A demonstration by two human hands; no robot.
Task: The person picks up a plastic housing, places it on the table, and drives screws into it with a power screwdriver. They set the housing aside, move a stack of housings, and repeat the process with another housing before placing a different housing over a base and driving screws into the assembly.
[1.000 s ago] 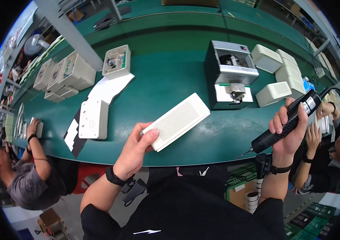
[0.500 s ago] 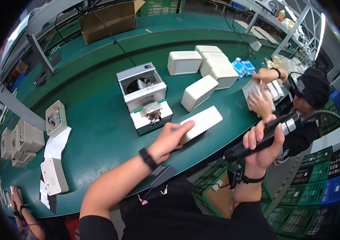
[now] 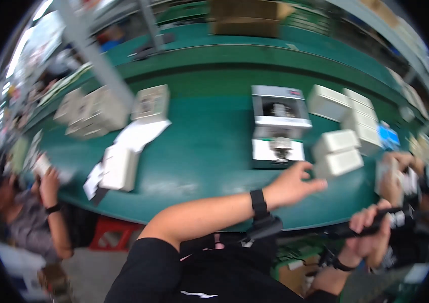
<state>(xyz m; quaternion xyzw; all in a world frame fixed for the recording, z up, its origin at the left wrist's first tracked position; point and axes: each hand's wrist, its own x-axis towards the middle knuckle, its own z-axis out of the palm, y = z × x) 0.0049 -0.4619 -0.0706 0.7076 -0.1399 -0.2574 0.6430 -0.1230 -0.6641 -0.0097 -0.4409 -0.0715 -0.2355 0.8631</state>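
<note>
My left hand [image 3: 295, 186] is open, its fingers apart and nothing in them, just left of an off-white plastic housing [image 3: 345, 162]. A second off-white housing [image 3: 340, 141] stands right behind that one. My right hand [image 3: 368, 232] is wrapped round a black corded electric screwdriver [image 3: 348, 231], held up beyond the bench's front edge and blurred. Beyond my left hand stands a grey box-shaped fixture [image 3: 281, 122] with an open top. On its white front ledge sits a metal part [image 3: 280, 145], too blurred to make out fully.
Several off-white housings [image 3: 361, 118] stand at the back right, near blue packets [image 3: 389, 136]. More housings [image 3: 98, 112] are stacked left, by a post [image 3: 98, 55]. One housing [image 3: 118, 167] lies near white paper [image 3: 141, 134]. Co-workers' hands [image 3: 49, 186] work at both ends.
My left hand has let go of the housing, which now stands in front of another one. The view has swung left, so the bench things appear further right. My right hand still holds the screwdriver.
</note>
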